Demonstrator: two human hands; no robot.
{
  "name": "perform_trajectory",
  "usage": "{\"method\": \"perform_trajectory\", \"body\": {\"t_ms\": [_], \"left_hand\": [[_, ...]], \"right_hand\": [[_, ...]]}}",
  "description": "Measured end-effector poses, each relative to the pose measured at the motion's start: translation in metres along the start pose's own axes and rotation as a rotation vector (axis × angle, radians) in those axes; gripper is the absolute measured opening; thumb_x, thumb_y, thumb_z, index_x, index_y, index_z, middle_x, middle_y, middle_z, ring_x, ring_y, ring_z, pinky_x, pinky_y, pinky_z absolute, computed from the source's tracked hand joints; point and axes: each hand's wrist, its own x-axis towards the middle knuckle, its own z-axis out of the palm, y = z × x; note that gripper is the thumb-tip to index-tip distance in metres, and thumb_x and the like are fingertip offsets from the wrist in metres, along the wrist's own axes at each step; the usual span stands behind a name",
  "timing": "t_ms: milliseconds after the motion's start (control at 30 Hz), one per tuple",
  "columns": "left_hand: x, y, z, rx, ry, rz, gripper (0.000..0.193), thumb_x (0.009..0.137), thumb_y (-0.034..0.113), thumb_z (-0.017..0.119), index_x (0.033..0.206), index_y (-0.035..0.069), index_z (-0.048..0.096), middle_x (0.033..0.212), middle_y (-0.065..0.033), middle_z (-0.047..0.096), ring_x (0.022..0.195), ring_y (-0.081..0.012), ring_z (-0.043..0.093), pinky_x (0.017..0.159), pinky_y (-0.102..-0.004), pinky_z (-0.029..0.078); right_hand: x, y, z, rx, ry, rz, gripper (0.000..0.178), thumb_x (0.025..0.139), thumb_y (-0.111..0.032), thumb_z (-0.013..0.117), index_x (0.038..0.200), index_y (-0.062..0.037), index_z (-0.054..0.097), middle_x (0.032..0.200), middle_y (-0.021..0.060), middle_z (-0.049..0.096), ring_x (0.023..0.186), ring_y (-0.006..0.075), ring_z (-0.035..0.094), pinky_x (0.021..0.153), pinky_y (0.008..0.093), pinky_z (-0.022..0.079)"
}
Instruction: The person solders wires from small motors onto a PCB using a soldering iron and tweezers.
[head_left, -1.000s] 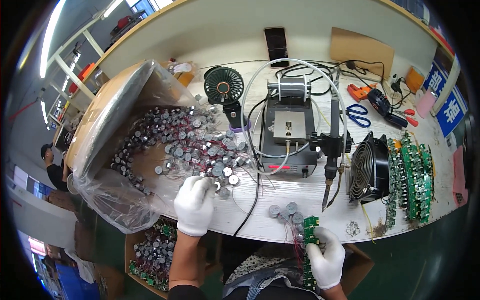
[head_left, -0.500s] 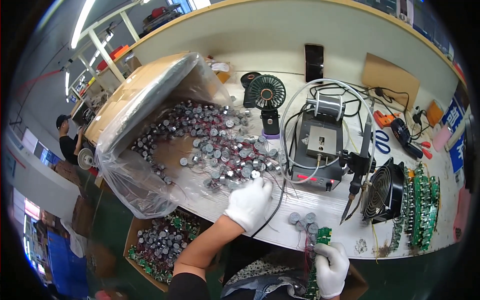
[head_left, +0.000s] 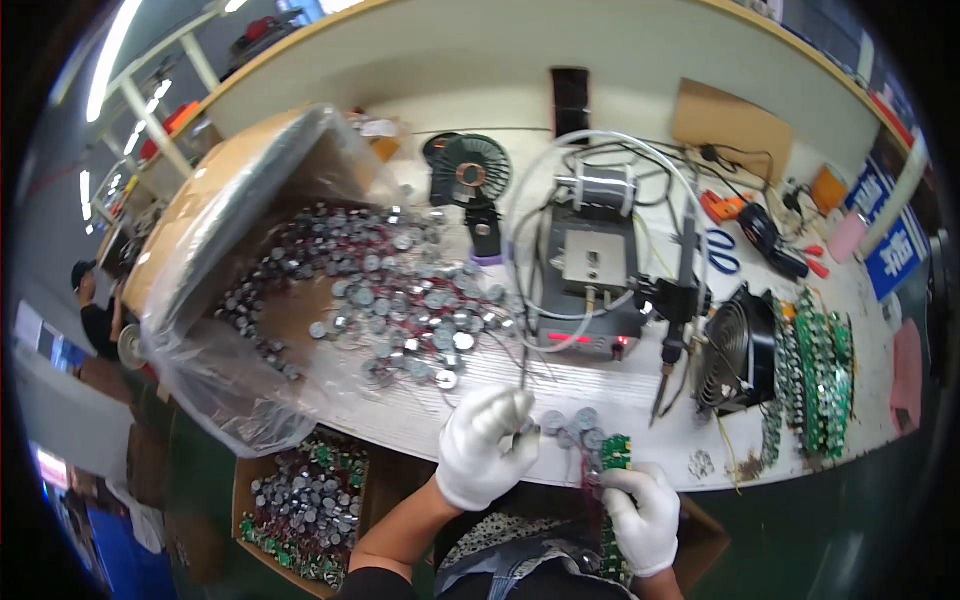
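My left hand (head_left: 482,452), in a white glove, is raised over the table's front edge with its fingers curled. A small motor, mostly hidden, shows as a grey bit between thumb and fingertips. Beyond it spreads a pile of small round silver motors (head_left: 420,310) with red wires, spilling from a plastic-lined carton (head_left: 215,215). My right hand (head_left: 645,520), also gloved, grips a narrow green circuit board strip (head_left: 616,452) at the table edge. Several motors (head_left: 575,428) lie beside the strip's upper end, their red wires running down along it.
A soldering station (head_left: 590,270) with a solder spool (head_left: 604,188) and a soldering iron (head_left: 664,385) stand ahead. A small fan (head_left: 471,175), a black fan (head_left: 738,350) and green board strips (head_left: 822,375) surround them. Below left is a box of boards and motors (head_left: 310,505). Another person (head_left: 98,315) is far left.
My left hand has drawn back from the motor pile toward the table edge, fingers now curled upward. My right hand still holds the board strip. The whole view has shifted.
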Motion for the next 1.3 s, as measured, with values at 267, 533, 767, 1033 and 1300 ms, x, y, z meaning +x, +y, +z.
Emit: {"method": "perform_trajectory", "body": {"t_ms": [267, 533, 767, 1033, 1300], "left_hand": [[-0.020, 0.019, 0.008, -0.132, -0.173, 0.300, 0.037, 0.066, 0.005, 0.082, 0.094, 0.012, 0.059, 0.073, -0.0051, 0.056, 0.051, -0.0177, 0.054, 0.043, -0.0293, 0.043], [-0.023, 0.021, 0.020, -0.315, -0.479, 0.513, 0.023, 0.069, 0.010, 0.072, 0.090, 0.010, 0.062, 0.085, -0.0070, 0.062, 0.067, -0.0202, 0.064, 0.052, -0.0291, 0.053], [-0.028, 0.008, 0.011, -0.280, -0.578, 0.580, 0.023, 0.067, 0.010, 0.068, 0.088, 0.004, 0.062, 0.095, -0.0144, 0.063, 0.081, -0.0265, 0.066, 0.061, -0.0324, 0.057], [-0.013, -0.004, -0.005, -0.056, -0.743, 0.496, 0.018, 0.065, 0.012, 0.070, 0.079, 0.009, 0.060, 0.085, -0.0078, 0.053, 0.079, -0.0258, 0.059, 0.058, -0.0341, 0.050], [0.007, -0.014, -0.017, 0.271, -0.806, 0.353, 0.013, 0.069, 0.009, 0.063, 0.082, 0.008, 0.058, 0.097, -0.0036, 0.055, 0.087, -0.0235, 0.056, 0.067, -0.0353, 0.049]], "right_hand": [[0.003, 0.012, -0.004, 0.048, -0.088, -0.098, 0.015, 0.084, -0.019, 0.070, 0.093, -0.0063, 0.069, 0.083, 0.0119, 0.060, 0.076, 0.0288, 0.061, 0.069, 0.0357, 0.049], [0.004, 0.018, -0.008, 0.154, -0.130, -0.123, 0.035, 0.092, -0.038, 0.061, 0.098, -0.0040, 0.069, 0.087, 0.0130, 0.060, 0.076, 0.0289, 0.061, 0.069, 0.0352, 0.049], [0.006, 0.017, -0.008, 0.077, -0.162, -0.088, 0.012, 0.082, -0.008, 0.064, 0.089, -0.0012, 0.071, 0.083, 0.0115, 0.065, 0.080, 0.0232, 0.062, 0.072, 0.0313, 0.049], [0.002, 0.011, -0.004, 0.206, -0.057, 0.083, 0.012, 0.075, -0.005, 0.070, 0.087, -0.0014, 0.071, 0.084, 0.0120, 0.064, 0.073, 0.0237, 0.063, 0.067, 0.0312, 0.050], [0.002, 0.008, -0.001, 0.053, -0.027, 0.038, 0.012, 0.075, -0.006, 0.071, 0.086, -0.0034, 0.071, 0.084, 0.0118, 0.062, 0.073, 0.0238, 0.063, 0.065, 0.0315, 0.050]]}}
